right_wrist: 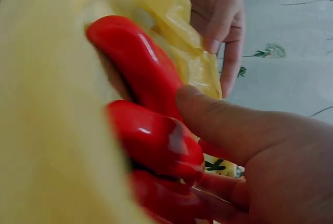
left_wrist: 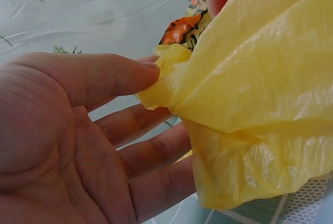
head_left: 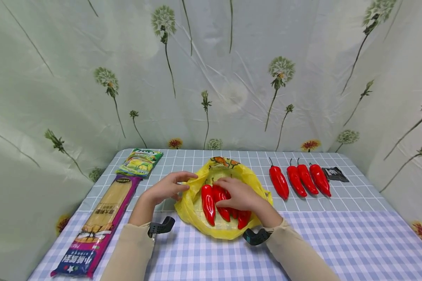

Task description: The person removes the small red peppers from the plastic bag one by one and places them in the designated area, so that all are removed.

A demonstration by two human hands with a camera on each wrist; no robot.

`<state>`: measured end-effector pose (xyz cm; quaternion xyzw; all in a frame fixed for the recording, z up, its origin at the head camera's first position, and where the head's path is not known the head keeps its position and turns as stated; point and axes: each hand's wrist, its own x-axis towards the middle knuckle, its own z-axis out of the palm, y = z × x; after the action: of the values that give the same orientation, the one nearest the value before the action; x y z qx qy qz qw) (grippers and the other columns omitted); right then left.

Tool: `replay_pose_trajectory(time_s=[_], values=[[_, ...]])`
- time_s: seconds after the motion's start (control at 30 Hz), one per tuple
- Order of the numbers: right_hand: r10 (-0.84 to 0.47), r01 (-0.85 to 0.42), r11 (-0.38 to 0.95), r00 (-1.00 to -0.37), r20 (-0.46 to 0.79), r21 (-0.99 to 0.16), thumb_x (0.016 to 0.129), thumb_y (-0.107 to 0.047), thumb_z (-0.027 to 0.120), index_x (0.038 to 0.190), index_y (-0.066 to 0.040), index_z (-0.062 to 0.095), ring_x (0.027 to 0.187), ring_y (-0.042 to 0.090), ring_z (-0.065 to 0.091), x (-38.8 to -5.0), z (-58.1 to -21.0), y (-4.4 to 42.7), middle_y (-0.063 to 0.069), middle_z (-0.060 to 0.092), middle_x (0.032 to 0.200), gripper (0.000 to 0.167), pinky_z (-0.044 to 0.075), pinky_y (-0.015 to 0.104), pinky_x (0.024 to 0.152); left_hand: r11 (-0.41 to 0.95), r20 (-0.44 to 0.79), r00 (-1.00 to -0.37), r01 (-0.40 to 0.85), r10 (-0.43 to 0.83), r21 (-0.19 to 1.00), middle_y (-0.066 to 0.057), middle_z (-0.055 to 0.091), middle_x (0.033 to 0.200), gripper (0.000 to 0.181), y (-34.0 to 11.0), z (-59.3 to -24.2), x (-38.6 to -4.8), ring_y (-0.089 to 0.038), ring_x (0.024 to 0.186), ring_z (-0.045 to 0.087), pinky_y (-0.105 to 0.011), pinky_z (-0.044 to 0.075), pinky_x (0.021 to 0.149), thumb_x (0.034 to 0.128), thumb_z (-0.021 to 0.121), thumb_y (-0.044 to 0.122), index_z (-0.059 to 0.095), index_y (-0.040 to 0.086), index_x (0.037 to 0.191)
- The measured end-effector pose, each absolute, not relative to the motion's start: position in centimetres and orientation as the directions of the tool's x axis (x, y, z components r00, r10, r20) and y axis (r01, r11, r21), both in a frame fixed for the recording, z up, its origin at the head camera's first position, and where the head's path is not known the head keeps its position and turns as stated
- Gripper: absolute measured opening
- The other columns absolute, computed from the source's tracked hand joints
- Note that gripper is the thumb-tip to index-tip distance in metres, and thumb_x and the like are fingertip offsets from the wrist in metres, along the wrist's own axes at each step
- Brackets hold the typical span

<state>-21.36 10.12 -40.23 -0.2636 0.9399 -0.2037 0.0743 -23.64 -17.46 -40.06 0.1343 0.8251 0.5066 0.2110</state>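
A yellow plastic bag lies spread wide at the middle of the table, with several glossy red chili peppers inside it. My left hand is at the bag's left side. In the left wrist view its thumb and fingers pinch the bag's crumpled rim. My right hand reaches into the bag from the right. Its thumb lies along one chili pepper, and its fingers curl at the far side, partly hidden. Another chili pepper lies beside it.
Several more red chili peppers lie in a row at the back right, beside a small black packet. On the left are a long purple pack of noodles and a green-yellow packet. A printed curtain stands behind the table.
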Motion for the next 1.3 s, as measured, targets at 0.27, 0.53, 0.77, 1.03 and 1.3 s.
replay_pose_trajectory(time_s=[0.27,0.53,0.77,1.03,1.3], values=[[-0.526,-0.476,0.790,-0.850,-0.031,-0.387,0.082,-0.044,0.078,0.140,-0.029,0.057,0.133,0.028,0.049,-21.4,-40.5,10.0,0.003,0.052,0.148,0.063,0.047,0.053,0.106,0.452,-0.215,-0.875,0.005,0.434,0.892,-0.012,0.051,0.148,0.039,-17.4,-40.0,-23.7,-0.029,0.119,0.056,-0.041,0.062,0.080,0.0983,0.058,0.014,0.059,0.021,0.137],[-0.527,-0.460,0.756,-0.849,-0.016,-0.466,0.082,-0.035,0.080,0.141,-0.028,0.055,0.131,0.027,0.051,-21.5,-40.3,10.2,0.002,0.049,0.148,0.064,0.050,0.053,0.104,0.454,-0.218,-0.873,0.005,0.437,0.891,-0.012,0.051,0.148,0.039,-17.5,-40.2,-23.7,-0.029,0.119,0.056,-0.041,0.062,0.080,0.0987,0.058,0.015,0.058,0.021,0.137],[-0.524,-0.423,0.695,-0.852,-0.007,-0.581,0.084,-0.021,0.078,0.145,-0.028,0.050,0.130,0.029,0.050,-21.5,-39.9,10.8,0.001,0.040,0.153,0.067,0.056,0.051,0.096,0.452,-0.216,-0.871,0.008,0.441,0.892,-0.013,0.051,0.148,0.039,-17.5,-40.1,-23.7,-0.028,0.118,0.056,-0.040,0.062,0.080,0.0988,0.058,0.015,0.058,0.021,0.138],[-0.561,-0.457,0.623,-0.826,0.043,-0.635,0.086,-0.011,0.073,0.146,-0.025,0.048,0.130,0.028,0.048,-21.7,-39.3,11.3,0.000,0.035,0.155,0.067,0.055,0.047,0.099,0.452,-0.215,-0.866,0.013,0.451,0.892,-0.016,0.049,0.149,0.040,-17.4,-40.0,-23.6,-0.028,0.116,0.056,-0.037,0.061,0.079,0.0992,0.056,0.015,0.057,0.018,0.139],[-0.571,-0.472,0.554,-0.815,0.099,-0.686,0.085,-0.010,0.074,0.149,-0.025,0.043,0.132,0.030,0.047,-21.7,-37.7,12.3,0.005,0.033,0.154,0.073,0.059,0.045,0.092,0.455,-0.219,-0.865,0.011,0.451,0.890,-0.016,0.048,0.150,0.041,-17.4,-39.9,-23.6,-0.029,0.118,0.056,-0.037,0.061,0.079,0.0993,0.055,0.013,0.056,0.018,0.140]])
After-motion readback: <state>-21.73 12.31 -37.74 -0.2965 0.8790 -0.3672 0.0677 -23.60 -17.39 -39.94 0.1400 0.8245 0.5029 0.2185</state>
